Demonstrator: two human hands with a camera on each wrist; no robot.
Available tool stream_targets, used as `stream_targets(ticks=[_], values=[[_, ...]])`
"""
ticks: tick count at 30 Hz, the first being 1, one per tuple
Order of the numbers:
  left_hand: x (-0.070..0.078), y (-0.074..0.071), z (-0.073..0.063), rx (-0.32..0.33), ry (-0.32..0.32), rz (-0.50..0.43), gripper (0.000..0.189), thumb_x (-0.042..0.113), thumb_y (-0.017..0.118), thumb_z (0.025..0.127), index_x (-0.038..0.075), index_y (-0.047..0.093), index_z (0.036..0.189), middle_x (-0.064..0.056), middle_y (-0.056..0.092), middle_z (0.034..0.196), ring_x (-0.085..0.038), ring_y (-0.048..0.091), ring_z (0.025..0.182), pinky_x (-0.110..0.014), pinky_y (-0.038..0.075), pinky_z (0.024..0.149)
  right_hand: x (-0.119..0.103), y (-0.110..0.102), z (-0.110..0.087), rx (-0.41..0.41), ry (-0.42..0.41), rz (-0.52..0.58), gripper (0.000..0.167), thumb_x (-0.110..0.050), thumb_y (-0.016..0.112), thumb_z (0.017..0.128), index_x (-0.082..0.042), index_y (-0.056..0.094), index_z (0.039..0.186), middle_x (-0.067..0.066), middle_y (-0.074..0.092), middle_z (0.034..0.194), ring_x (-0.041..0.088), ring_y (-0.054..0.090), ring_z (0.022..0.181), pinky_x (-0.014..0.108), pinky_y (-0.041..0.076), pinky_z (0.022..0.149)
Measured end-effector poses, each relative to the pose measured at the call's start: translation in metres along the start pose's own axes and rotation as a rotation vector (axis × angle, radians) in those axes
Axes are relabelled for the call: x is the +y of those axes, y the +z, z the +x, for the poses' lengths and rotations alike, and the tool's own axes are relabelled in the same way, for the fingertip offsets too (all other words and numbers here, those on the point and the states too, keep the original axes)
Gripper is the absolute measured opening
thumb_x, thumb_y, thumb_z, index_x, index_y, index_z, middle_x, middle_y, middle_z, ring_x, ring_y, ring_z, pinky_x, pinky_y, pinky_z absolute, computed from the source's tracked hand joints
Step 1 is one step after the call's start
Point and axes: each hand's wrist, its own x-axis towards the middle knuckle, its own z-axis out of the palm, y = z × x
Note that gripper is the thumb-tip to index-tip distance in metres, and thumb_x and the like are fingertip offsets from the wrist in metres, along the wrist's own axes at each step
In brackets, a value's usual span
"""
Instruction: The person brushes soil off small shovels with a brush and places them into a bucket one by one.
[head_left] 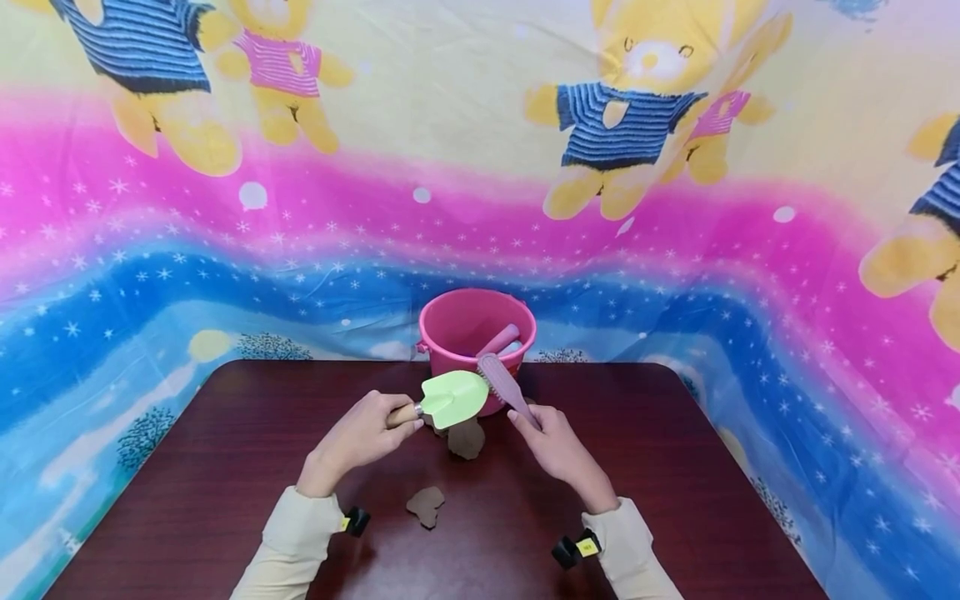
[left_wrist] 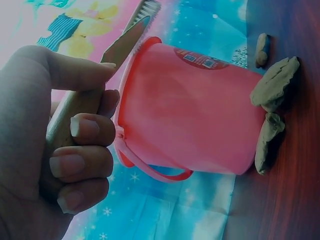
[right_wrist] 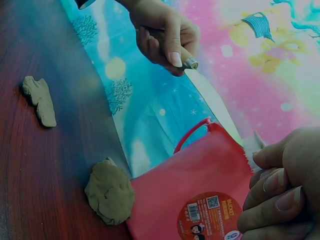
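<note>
My left hand point(head_left: 365, 429) grips the wooden handle of a green hand trowel point(head_left: 454, 398), its blade held up in front of the bucket. In my right hand point(head_left: 558, 446) is a purple brush point(head_left: 504, 382), whose bristles touch or nearly touch the trowel blade's tip. Behind both tools stands a pink bucket point(head_left: 450, 329) with another purple handle point(head_left: 501, 340) poking up inside. The right wrist view shows the trowel blade point(right_wrist: 212, 100) edge-on, meeting the brush bristles point(right_wrist: 249, 157) above the bucket rim.
Brown clay-like lumps point(head_left: 467, 439) lie at the bucket's foot. A separate flat brown piece point(head_left: 427, 506) rests nearer on the dark red table point(head_left: 247, 467). A printed cloth point(head_left: 360, 225) hangs behind the table's back edge.
</note>
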Motion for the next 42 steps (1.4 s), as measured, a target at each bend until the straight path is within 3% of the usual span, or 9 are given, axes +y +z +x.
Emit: stream_targets(ticks=[10,18,27,33,40,42], values=[[0.0,0.003,0.002,-0.037,-0.033,0.02,0.039,0.025,0.071,0.095,0.021,0.044,0.068,0.014,0.028,0.059,0.001,0.032,0.053,-0.02,0.033,0.055,-0.01,0.014,-0.004,0.029,-0.061,-0.03,0.036,-0.032,0.06,0.103,-0.014,0.057,0.073,0.002,0.046,0.074,0.014,0.044,0.061,0.024,0.038,0.052],[0.004,0.01,0.004,-0.063,-0.032,0.03,0.033,0.024,0.071,0.095,0.021,0.05,0.069,0.014,0.031,0.057,0.001,0.034,0.051,-0.02,0.035,0.054,-0.023,0.032,-0.011,-0.073,-0.093,-0.008,0.036,-0.036,0.056,0.105,-0.013,0.058,0.078,-0.005,0.04,0.058,0.006,0.033,0.047,0.022,0.03,0.046],[0.004,0.015,0.006,-0.079,-0.035,0.025,0.022,0.023,0.071,0.095,0.022,0.059,0.077,0.014,0.043,0.057,0.0,0.043,0.051,-0.022,0.042,0.054,-0.029,0.046,-0.016,-0.166,-0.126,0.003,0.028,-0.038,0.055,0.105,-0.013,0.069,0.104,-0.005,0.042,0.061,0.005,0.034,0.048,0.023,0.031,0.047],[0.004,0.015,0.005,-0.071,-0.01,0.017,0.014,0.022,0.07,0.095,0.023,0.063,0.083,0.016,0.041,0.056,0.002,0.041,0.051,-0.021,0.042,0.054,-0.028,0.049,-0.018,-0.187,-0.139,-0.006,0.025,-0.036,0.055,0.106,-0.017,0.07,0.103,-0.005,0.041,0.06,0.004,0.034,0.049,0.022,0.032,0.048],[0.006,0.014,0.004,-0.072,0.006,0.008,0.006,0.025,0.071,0.096,0.019,0.07,0.095,0.017,0.055,0.063,0.0,0.049,0.053,-0.023,0.048,0.056,-0.029,0.047,-0.017,-0.177,-0.131,-0.013,0.026,-0.035,0.055,0.106,-0.014,0.07,0.102,-0.006,0.041,0.061,0.004,0.033,0.05,0.022,0.032,0.049],[0.007,0.014,0.004,-0.064,0.001,0.019,0.007,0.024,0.072,0.095,0.019,0.069,0.092,0.016,0.054,0.062,-0.001,0.049,0.053,-0.024,0.048,0.055,-0.028,0.046,-0.017,-0.179,-0.127,-0.013,0.025,-0.035,0.055,0.105,-0.015,0.069,0.101,-0.005,0.041,0.061,0.005,0.033,0.049,0.022,0.031,0.048]])
